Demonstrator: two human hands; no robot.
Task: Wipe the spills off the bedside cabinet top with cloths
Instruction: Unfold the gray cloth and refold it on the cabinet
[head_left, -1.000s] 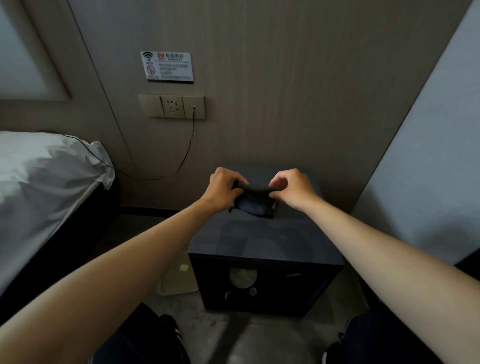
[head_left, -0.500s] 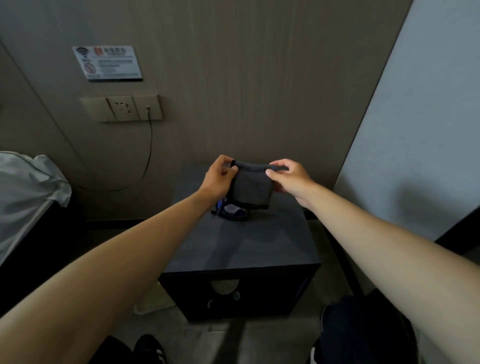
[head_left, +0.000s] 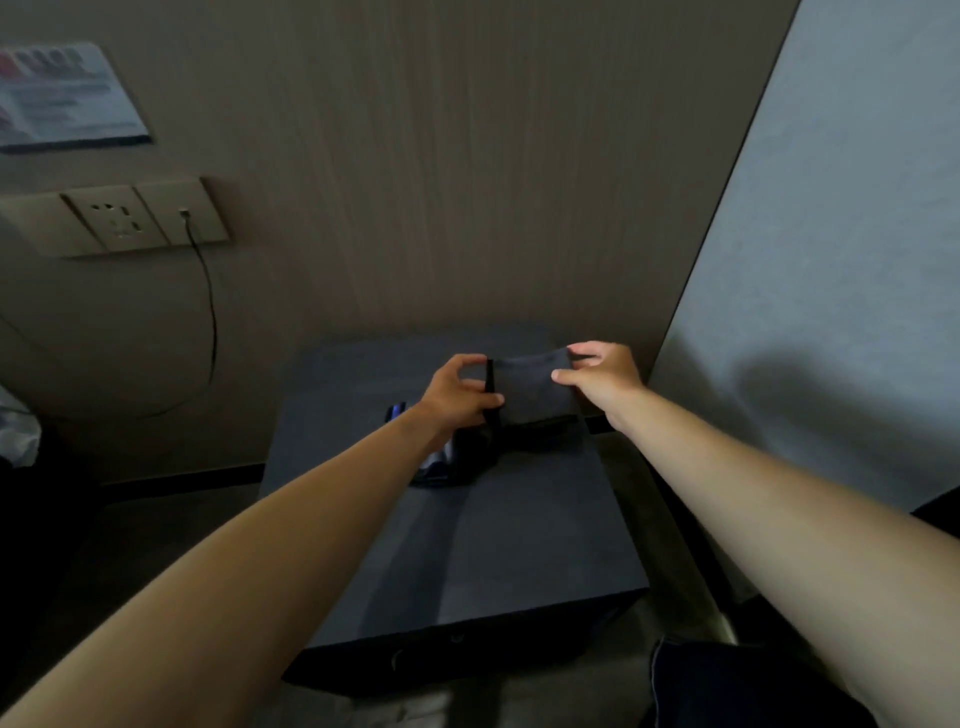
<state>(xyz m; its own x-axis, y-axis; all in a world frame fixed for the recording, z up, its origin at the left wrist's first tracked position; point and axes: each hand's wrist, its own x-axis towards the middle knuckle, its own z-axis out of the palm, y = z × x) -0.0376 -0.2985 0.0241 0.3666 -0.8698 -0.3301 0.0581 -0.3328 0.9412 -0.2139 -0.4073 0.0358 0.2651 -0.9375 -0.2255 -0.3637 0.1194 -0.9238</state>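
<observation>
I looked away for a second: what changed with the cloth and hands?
The cloth, bunched between both hands a second ago, is now spread out flat and held up by its upper corners. Left hand and right hand kept their pinch; they remain above the cabinet.

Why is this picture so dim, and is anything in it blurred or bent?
Head view: light is low, so the dark cloth barely stands out from the dark cabinet top; the wall sign at upper left is smeared and unreadable; the wide lens bows the forearms and tilts the wall edges; a soft shadow lies on the pale right wall.
</observation>
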